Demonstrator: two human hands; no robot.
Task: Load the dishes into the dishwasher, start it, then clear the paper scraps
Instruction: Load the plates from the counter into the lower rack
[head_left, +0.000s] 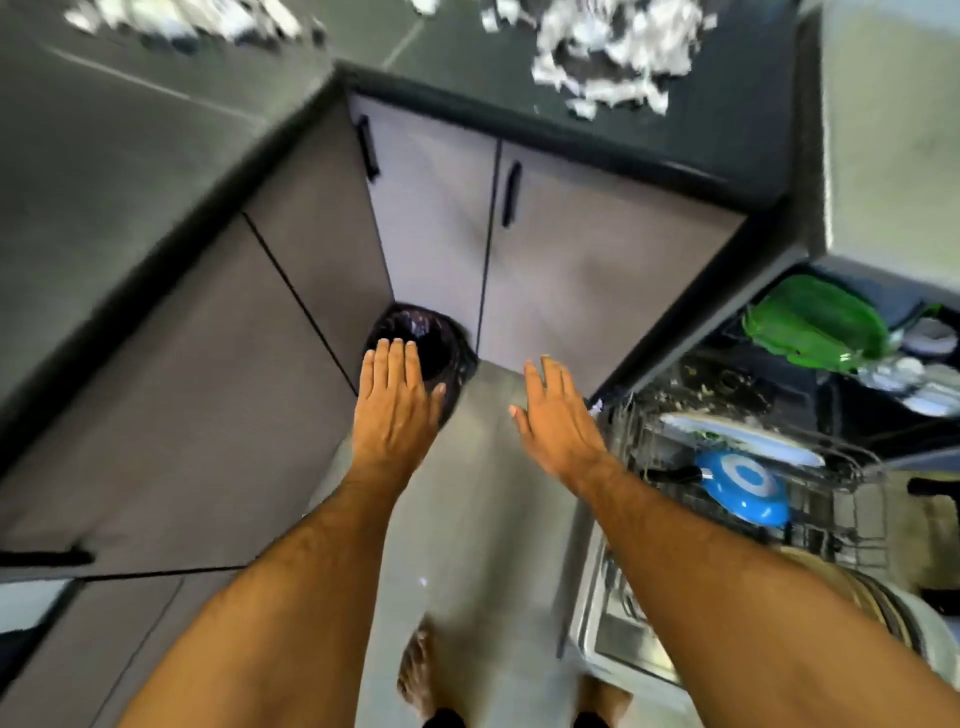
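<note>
Now both hands, left hand (397, 400) and right hand (558, 415), hold nothing, fingers straight; push the dishwasher rack (727, 467) at three o'clock in slowly.

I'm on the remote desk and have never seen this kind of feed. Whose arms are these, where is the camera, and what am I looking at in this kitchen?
There is no machine: one wide camera on a person's head looks down at their bare arms. The left hand and right hand are stretched forward with straight fingers and hold nothing. Below the left hand a bin with a black liner stands in the corner of the cabinets. On the right the dishwasher is open, its lower rack pulled out with a blue pan and a white plate in it; a green dish sits further in. White paper scraps lie on the dark counter at the top. The picture is blurred.
</note>
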